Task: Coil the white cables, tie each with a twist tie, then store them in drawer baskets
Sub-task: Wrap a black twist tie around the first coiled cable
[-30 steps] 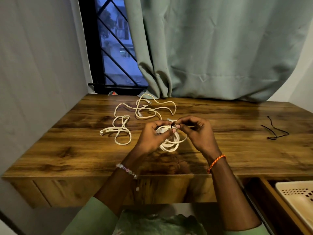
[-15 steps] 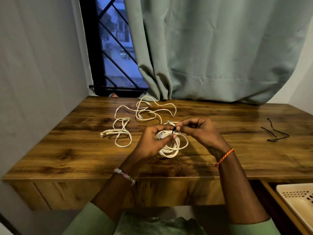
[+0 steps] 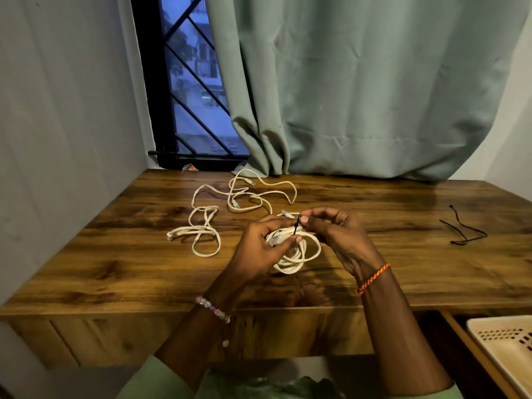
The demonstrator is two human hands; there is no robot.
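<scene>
The coiled white cable (image 3: 296, 251) hangs in loose loops just above the wooden desk, gripped at its top by the left hand (image 3: 260, 249), while the right hand (image 3: 334, 228) pinches a black twist tie (image 3: 296, 226) wrapped round the bundle. Behind it, uncoiled white cables (image 3: 230, 203) sprawl tangled on the desk. Spare black twist ties (image 3: 463, 228) lie well apart at the right, and a cream drawer basket (image 3: 503, 349) sits in the open drawer.

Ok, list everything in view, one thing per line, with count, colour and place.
coiled cable: 1, white, desk centre, held in both hands
twist tie: 1, black, on the coil, pinched
loose cables: tangled, count unclear, white, desk rear left
spare twist ties: count unclear, black, desk right
basket: 1, cream, open drawer, lower right
desk: 1, brown wood
curtain: 1, pale green, behind desk
window: 1, black bars, rear left
left hand: grips coil
right hand: pinches tie
</scene>
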